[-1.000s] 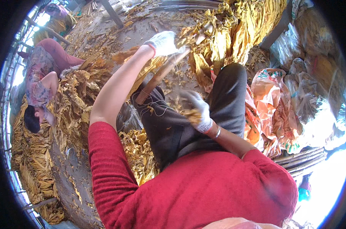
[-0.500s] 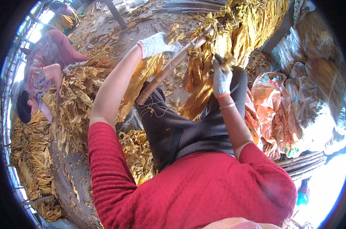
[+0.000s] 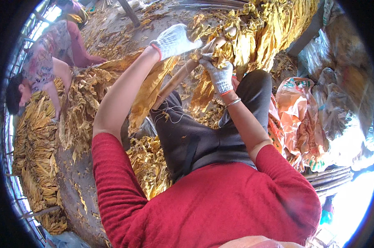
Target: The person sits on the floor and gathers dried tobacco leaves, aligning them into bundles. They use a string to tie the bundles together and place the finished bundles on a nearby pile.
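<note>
A long wooden pole slants from beside my left knee up to the right, its far part hung with yellow-brown dried leaves. My left hand, in a white knit glove, is closed at the far left side of the pole, with a crumpled dried leaf at its fingers. My right hand, gloved too, is closed by the pole and grips a small bunch of dried leaves; its fingertips are partly hidden. Thin white string lies loose over my left knee.
A large heap of dried leaves lies to my left, where another person bends over it. To the right are pink-orange plastic sacking, clear plastic sheets and a stack of sticks. A post stands far left.
My right hand has moved left and up from over my right knee to the pole, bringing the leaf bunch with it. My left hand has shifted slightly up and right. The other person has moved an arm.
</note>
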Motion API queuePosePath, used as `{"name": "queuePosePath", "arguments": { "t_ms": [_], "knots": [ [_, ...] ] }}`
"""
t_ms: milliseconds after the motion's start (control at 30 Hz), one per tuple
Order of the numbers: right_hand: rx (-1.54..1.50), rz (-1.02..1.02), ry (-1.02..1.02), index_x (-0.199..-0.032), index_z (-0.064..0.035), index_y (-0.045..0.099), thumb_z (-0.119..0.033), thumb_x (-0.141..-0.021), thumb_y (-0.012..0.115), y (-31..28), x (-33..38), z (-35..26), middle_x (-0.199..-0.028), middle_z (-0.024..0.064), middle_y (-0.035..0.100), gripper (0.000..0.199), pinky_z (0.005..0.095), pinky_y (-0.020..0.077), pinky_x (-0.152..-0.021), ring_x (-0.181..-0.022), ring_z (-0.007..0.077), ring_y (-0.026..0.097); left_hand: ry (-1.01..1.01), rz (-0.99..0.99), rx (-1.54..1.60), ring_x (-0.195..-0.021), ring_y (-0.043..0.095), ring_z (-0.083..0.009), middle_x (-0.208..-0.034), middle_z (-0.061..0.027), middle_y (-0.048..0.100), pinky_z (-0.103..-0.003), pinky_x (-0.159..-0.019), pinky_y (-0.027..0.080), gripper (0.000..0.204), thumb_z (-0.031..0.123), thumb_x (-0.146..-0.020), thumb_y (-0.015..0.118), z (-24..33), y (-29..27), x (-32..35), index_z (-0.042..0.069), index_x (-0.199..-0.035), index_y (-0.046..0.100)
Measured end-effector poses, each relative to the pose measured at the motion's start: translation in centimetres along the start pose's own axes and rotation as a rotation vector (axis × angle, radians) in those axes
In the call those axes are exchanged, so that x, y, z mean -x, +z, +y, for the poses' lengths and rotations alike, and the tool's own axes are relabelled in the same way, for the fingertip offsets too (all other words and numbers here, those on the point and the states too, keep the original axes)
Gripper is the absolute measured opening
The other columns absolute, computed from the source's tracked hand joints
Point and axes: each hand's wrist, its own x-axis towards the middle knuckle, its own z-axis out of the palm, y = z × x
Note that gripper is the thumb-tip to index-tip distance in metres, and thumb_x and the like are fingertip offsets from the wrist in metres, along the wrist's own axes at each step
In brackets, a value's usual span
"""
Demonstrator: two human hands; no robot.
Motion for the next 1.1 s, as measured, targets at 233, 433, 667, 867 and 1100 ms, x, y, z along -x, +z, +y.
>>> {"name": "queuePosePath", "arguments": {
  "t_ms": [233,433,667,867,1100],
  "knots": [
    [0.100,-0.029,-0.149,-0.114,-0.0033,0.070,-0.007,-0.084,0.082,1.0,-0.8,0.6,-0.106,0.0051,0.074,0.032,0.0311,0.0550,-0.088,-0.096,0.0173,0.070,0.090,0.243,-0.196,-0.081,0.071,-0.0309,-0.080,-0.0192,0.071,-0.042,-0.078,0.057,0.070,0.068,-0.087,0.065,-1.6,0.2,2.0,-0.002,-0.089,0.073],
    [0.226,-0.093,-0.190,-0.113,-0.0025,0.070,-0.006,-0.084,0.081,0.8,-0.9,-0.4,-0.103,0.0063,0.074,0.031,0.0312,0.0545,-0.086,-0.094,0.0171,0.070,0.188,0.136,0.404,-0.065,0.065,-0.0200,-0.069,-0.0112,0.068,-0.038,-0.065,0.051,0.058,0.060,-0.083,0.077,-3.7,1.6,2.6,0.002,-0.086,0.074],
    [0.172,0.009,-0.180,-0.108,-0.0078,0.075,-0.016,-0.076,0.088,0.7,-1.1,1.3,-0.093,0.0104,0.071,0.036,0.0364,0.0552,-0.078,-0.083,0.0254,0.070,0.050,-0.183,-0.017,-0.065,0.063,-0.0186,-0.069,-0.0080,0.066,-0.038,-0.064,0.051,0.063,0.062,-0.079,0.080,-1.2,1.1,2.8,0.000,-0.085,0.070],
    [-0.043,0.075,0.022,-0.109,-0.0019,0.072,-0.018,-0.077,0.090,1.4,-0.6,-0.1,-0.095,0.0084,0.076,0.039,0.0312,0.0554,-0.082,-0.088,0.0141,0.070,0.161,-0.149,-0.269,-0.086,0.072,-0.0333,-0.087,-0.0180,0.073,-0.041,-0.081,0.058,0.050,0.050,-0.089,0.071,-3.5,0.0,8.0,0.001,-0.093,0.072],
    [0.136,0.019,-0.069,-0.112,-0.0027,0.070,-0.015,-0.077,0.090,1.1,-0.2,1.3,-0.100,0.0054,0.073,0.041,0.0320,0.0560,-0.082,-0.089,0.0151,0.068,0.144,0.041,-0.258,-0.085,0.067,-0.0443,-0.087,-0.0260,0.068,-0.050,-0.078,0.054,0.055,0.052,-0.080,0.077,-9.3,3.5,12.1,-0.001,-0.091,0.069]
  ]
}}
